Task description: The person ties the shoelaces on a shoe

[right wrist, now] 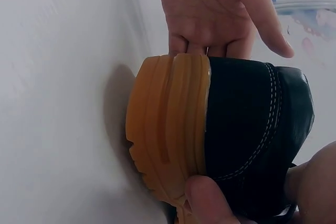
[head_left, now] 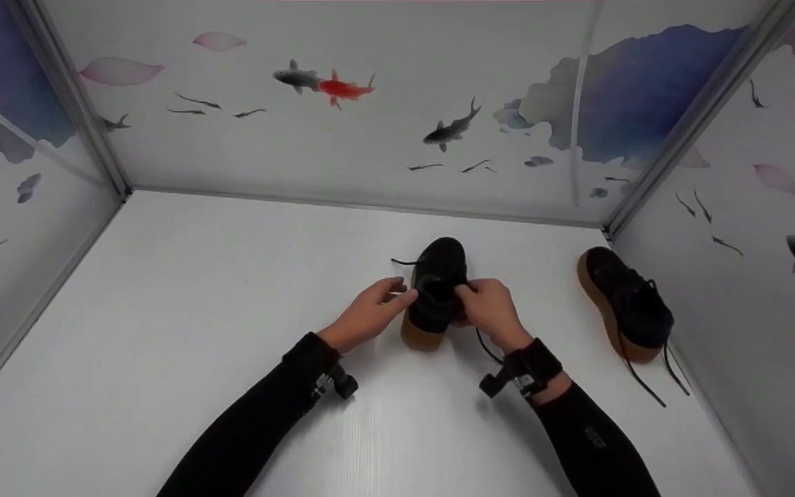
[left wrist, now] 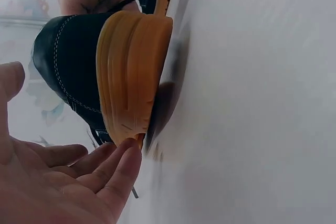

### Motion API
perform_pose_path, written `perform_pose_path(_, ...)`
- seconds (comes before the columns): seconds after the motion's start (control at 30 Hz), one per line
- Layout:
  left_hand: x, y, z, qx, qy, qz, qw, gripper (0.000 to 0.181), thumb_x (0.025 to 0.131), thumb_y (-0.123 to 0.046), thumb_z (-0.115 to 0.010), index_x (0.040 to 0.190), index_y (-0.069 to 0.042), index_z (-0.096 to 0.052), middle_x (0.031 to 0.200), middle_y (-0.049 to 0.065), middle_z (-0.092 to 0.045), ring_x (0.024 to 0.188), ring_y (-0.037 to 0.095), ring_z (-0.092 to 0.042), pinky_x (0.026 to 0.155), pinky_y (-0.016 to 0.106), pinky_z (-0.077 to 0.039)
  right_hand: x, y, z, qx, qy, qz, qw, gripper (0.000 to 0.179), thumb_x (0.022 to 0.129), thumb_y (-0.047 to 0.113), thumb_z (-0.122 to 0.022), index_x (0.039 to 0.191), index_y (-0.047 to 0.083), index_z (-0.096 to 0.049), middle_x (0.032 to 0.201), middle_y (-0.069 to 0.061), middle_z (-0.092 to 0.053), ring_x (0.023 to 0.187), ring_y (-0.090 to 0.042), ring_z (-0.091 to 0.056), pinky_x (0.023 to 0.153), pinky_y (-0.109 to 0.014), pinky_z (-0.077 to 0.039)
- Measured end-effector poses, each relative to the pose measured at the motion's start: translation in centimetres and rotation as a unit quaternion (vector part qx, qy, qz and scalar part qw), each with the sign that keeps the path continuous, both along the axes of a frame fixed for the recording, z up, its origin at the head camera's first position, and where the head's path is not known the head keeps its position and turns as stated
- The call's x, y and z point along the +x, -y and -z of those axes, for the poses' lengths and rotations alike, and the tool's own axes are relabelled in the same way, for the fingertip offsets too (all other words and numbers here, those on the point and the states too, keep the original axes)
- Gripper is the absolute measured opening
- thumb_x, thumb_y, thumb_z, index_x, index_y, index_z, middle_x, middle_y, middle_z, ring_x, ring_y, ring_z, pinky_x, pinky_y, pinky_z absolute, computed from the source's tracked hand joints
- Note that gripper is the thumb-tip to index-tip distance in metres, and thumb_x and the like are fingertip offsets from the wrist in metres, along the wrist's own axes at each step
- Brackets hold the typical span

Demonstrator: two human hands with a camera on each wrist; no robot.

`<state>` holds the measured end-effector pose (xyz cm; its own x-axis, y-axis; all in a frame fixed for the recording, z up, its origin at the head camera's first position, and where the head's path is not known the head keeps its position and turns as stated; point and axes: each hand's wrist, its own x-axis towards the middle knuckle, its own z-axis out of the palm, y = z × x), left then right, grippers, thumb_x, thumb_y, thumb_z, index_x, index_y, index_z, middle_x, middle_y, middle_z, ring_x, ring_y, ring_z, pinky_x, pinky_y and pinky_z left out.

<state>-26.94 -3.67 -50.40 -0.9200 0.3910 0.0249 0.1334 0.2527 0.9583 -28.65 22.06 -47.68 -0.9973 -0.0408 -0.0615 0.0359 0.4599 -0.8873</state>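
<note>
A black shoe with a tan sole stands between the hands, toe pointing away and heel toward me. My right hand grips the shoe's right side near the opening. In the right wrist view, its thumb is at the collar and a finger lies against the sole. My left hand is at the shoe's left side, fingers loosely extended, fingertips right at the sole edge and thumb apart. One black lace sticks out left; another hangs below the right hand.
A matching black shoe with a tan sole lies at the right, close to the right wall, its laces trailing toward me. White panels printed with fish and petals enclose the white surface at back, left and right.
</note>
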Motion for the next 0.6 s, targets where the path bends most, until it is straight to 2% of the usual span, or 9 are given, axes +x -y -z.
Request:
perform_pose_path(0.13,0.4,0.9,-0.1,0.020,0.009,-0.008,0.9997,0.079,0.113,-0.056,-0.060,0.166,0.001,-0.045,0.147,0.014,-0.062,0.121,0.028,-0.065,0.099,0.048,-0.060,0.6,1.3,-0.1,-0.002,0.003,-0.015,0.9999,0.030,0.108,0.017,-0.060,0.107,-0.005,-0.080,0.096,-0.019,-0.078,0.076,-0.027,-0.079,0.067,-0.037,-0.068)
perform_pose_path(0.27,0.7,1.5,0.2,0.014,-0.002,-0.026,0.9996,0.073,0.112,-0.058,-0.062,0.160,-0.004,-0.053,0.131,0.010,-0.065,0.104,0.022,-0.065,0.082,0.038,-0.059,1.2,2.3,-0.1,0.004,-0.002,-0.033,0.9994,0.029,0.109,0.017,-0.061,0.107,-0.003,-0.081,0.094,-0.016,-0.078,0.075,-0.026,-0.079,0.066,-0.037,-0.067)
perform_pose_path(0.5,1.5,2.7,0.3,-0.001,-0.004,-0.046,0.9989,0.074,0.109,-0.065,-0.063,0.156,-0.008,-0.057,0.116,0.010,-0.068,0.089,0.033,-0.067,0.062,0.038,-0.058,2.4,3.6,0.1,0.010,-0.005,-0.070,0.9975,0.025,0.109,0.017,-0.064,0.102,0.001,-0.082,0.084,-0.011,-0.078,0.071,-0.025,-0.079,0.065,-0.038,-0.067)
perform_pose_path(0.6,1.9,3.3,0.3,-0.020,-0.008,-0.050,0.9985,0.076,0.107,-0.068,-0.064,0.154,-0.008,-0.057,0.108,0.009,-0.068,0.079,0.033,-0.068,0.057,0.036,-0.056,3.0,4.1,0.4,0.012,-0.011,-0.081,0.9966,0.025,0.109,0.017,-0.064,0.103,0.002,-0.083,0.082,-0.009,-0.078,0.070,-0.025,-0.078,0.064,-0.038,-0.067)
